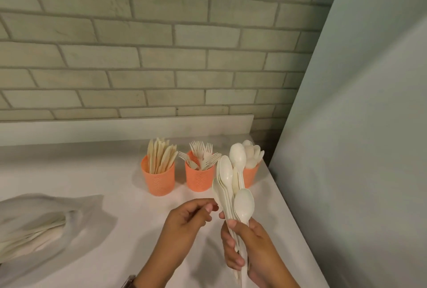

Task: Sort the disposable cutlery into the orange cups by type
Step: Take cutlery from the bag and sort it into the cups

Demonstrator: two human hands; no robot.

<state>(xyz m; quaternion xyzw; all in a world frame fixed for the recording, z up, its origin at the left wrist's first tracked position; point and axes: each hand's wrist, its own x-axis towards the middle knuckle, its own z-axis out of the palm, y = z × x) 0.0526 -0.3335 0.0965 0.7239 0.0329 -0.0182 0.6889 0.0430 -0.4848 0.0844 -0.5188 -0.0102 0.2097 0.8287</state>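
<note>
Right hand (251, 248), lowest in view at five o'clock, has its grip closed round the handles of a bunch of spoons (227, 179). These are white plastic, with their bowls fanned upward. Left hand (187, 223), just beside it at nine o'clock, has its fingers curled and its fingertips drawn toward the thumb, close to the bunch. Its grip is narrow and holds nothing that shows, and whether it touches a spoon cannot be told. A wristwatch (128, 282) peeks in at that wrist.

Beyond the hands, a row of cups stands on the white table (104, 172) near its far right corner. At eleven o'clock the left orange cup (158, 181) is filled with upright knives (161, 156). At twelve the middle orange cup (199, 179) holds forks (203, 153), tines up. At one o'clock the right orange cup (251, 175) holds more spoons (253, 152) — it is partly hidden behind the raised bunch.

A clear plastic bag (46, 216) with pale cutlery inside lies on the table at nine o'clock, well apart from the cups. A brick wall (161, 56) runs behind the table, and a plain panel (358, 149) rises at three o'clock.
</note>
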